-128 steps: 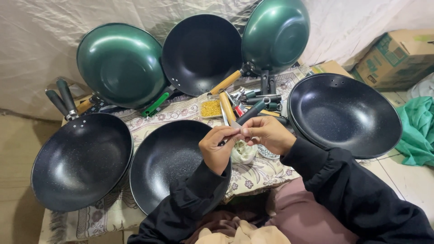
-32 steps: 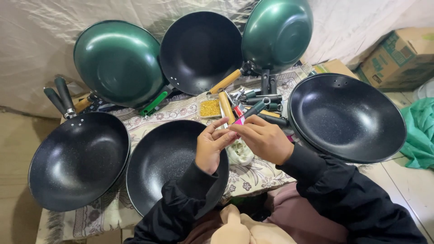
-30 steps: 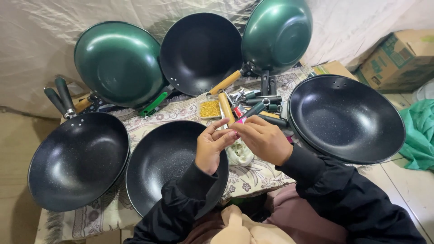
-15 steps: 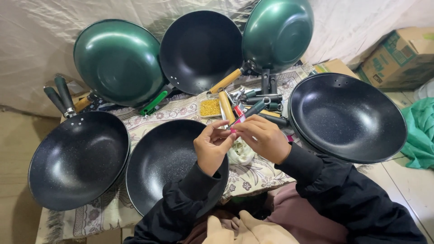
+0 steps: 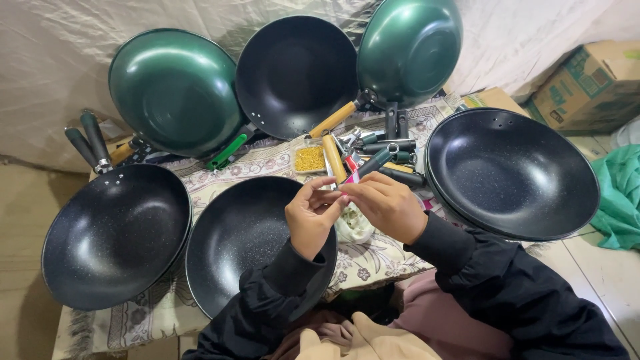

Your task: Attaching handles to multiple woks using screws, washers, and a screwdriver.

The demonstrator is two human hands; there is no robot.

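Observation:
My left hand (image 5: 312, 215) and my right hand (image 5: 383, 203) meet above the low table, fingertips pinched together on a small part too tiny to make out. A pink-handled tool (image 5: 352, 177) pokes out just above my right fingers. Under my hands lies a black wok (image 5: 240, 240) without a handle, and a small white bag (image 5: 355, 223) sits beside it. Both arms wear black sleeves.
More woks surround me: a black one at left (image 5: 113, 233), a black one at right (image 5: 513, 173), two green ones (image 5: 175, 90) (image 5: 410, 47) and a black one (image 5: 297, 73) leaning on the back cloth. Loose handles (image 5: 387, 160), a tray of gold screws (image 5: 310, 159), cardboard boxes (image 5: 587, 83).
My hands stay together over the wok, the fingers shifting slightly on the small part. The view has barely moved.

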